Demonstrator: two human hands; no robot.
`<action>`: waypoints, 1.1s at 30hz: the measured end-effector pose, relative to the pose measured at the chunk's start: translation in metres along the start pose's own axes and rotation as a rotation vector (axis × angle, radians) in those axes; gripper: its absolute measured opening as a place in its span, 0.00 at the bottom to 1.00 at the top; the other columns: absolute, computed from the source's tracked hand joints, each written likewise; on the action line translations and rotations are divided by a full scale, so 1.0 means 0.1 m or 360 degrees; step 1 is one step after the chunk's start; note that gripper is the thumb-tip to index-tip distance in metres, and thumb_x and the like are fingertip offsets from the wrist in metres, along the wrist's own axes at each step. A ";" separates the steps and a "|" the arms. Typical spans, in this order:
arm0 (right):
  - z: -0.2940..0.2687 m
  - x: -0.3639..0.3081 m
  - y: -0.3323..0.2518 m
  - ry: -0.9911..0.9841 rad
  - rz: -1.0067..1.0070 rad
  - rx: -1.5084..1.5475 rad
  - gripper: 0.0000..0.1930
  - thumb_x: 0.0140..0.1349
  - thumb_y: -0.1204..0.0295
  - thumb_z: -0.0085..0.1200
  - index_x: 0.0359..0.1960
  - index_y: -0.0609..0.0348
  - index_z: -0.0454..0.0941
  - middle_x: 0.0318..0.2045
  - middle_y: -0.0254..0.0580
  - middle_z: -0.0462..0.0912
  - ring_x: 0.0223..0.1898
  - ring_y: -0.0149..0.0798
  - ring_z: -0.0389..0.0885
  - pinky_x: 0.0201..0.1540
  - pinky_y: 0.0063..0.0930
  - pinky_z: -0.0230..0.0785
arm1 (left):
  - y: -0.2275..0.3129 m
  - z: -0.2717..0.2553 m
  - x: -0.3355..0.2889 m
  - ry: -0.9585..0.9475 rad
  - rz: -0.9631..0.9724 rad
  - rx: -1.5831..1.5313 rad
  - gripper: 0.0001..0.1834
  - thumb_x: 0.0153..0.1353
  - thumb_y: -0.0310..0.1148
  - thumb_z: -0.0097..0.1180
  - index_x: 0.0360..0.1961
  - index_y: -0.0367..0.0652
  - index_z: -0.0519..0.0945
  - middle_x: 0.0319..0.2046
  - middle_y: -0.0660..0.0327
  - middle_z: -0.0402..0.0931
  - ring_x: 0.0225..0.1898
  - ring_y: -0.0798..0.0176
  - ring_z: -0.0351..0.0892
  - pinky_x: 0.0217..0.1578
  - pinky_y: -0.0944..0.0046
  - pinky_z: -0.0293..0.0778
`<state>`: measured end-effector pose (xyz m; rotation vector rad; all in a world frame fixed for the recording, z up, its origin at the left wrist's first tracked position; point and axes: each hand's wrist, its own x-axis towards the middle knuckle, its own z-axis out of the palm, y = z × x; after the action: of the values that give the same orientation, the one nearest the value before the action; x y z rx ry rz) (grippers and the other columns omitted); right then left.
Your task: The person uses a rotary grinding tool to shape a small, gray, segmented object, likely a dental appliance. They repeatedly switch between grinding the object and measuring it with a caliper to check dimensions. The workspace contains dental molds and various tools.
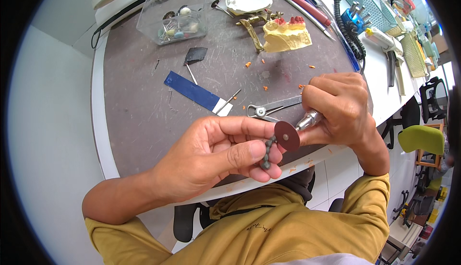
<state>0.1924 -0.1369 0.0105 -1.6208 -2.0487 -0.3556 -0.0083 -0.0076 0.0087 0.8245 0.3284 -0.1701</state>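
My left hand (211, 152) pinches a small dark grey, knobbly dental bridge (267, 158) between thumb and fingers, just past the table's front edge. My right hand (336, 106) is wrapped around a silver rotary handpiece (309, 120). Mounted on its tip is a thin, dark red cutting disc (287, 140). The disc's edge sits right beside the upper end of the bridge; whether they touch, I cannot tell. Behind the fingers lies a metal caliper (261, 112), partly covered by my hands.
A yellow model with red teeth (287, 37) stands by a brass articulator (252, 30) and a white plaster model (247, 0). Left are a clear box of small tool bits (177, 30) and a blue strip (192, 91). Pens and knives (307, 15) lie far right. Orange scraps dot the table.
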 end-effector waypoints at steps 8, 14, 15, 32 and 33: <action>0.00 0.00 0.00 -0.0015 -0.0003 0.0017 0.32 0.36 0.42 0.68 0.11 0.53 0.61 0.07 0.28 0.58 0.08 0.30 0.64 0.11 0.23 0.55 | 0.00 -0.01 0.00 -0.0014 0.0003 -0.0012 0.22 0.64 0.33 0.54 0.55 0.31 0.70 0.36 0.56 0.77 0.36 0.61 0.81 0.34 0.68 0.76; 0.01 0.00 0.00 0.0016 0.0004 -0.0024 0.32 0.36 0.41 0.67 0.10 0.53 0.61 0.07 0.28 0.58 0.08 0.30 0.63 0.11 0.23 0.54 | -0.01 -0.01 0.00 -0.0003 0.0011 -0.0038 0.20 0.64 0.32 0.54 0.53 0.32 0.71 0.36 0.56 0.77 0.36 0.61 0.81 0.34 0.67 0.76; 0.01 0.00 0.00 0.0016 0.0024 -0.0045 0.32 0.36 0.41 0.67 0.10 0.53 0.61 0.07 0.29 0.58 0.08 0.30 0.63 0.11 0.23 0.54 | -0.01 -0.01 0.00 0.0012 0.0019 -0.0040 0.19 0.64 0.32 0.54 0.53 0.32 0.71 0.36 0.56 0.77 0.36 0.61 0.81 0.34 0.67 0.77; 0.01 0.00 0.00 0.0033 0.0040 -0.0026 0.33 0.36 0.41 0.67 0.10 0.53 0.60 0.07 0.29 0.58 0.08 0.32 0.63 0.12 0.25 0.55 | 0.00 -0.01 0.00 0.0001 0.0027 -0.0022 0.19 0.64 0.32 0.54 0.53 0.32 0.71 0.36 0.55 0.77 0.36 0.61 0.81 0.35 0.66 0.77; 0.01 -0.01 0.00 0.0025 0.0048 -0.0033 0.33 0.35 0.41 0.67 0.10 0.53 0.60 0.07 0.29 0.58 0.08 0.32 0.63 0.12 0.25 0.55 | 0.00 -0.02 0.01 0.0000 0.0022 -0.0018 0.19 0.64 0.32 0.54 0.53 0.32 0.71 0.36 0.55 0.77 0.36 0.61 0.81 0.35 0.66 0.77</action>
<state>0.1927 -0.1372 0.0093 -1.6539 -2.0133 -0.3790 -0.0073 -0.0064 0.0071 0.8156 0.3236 -0.1554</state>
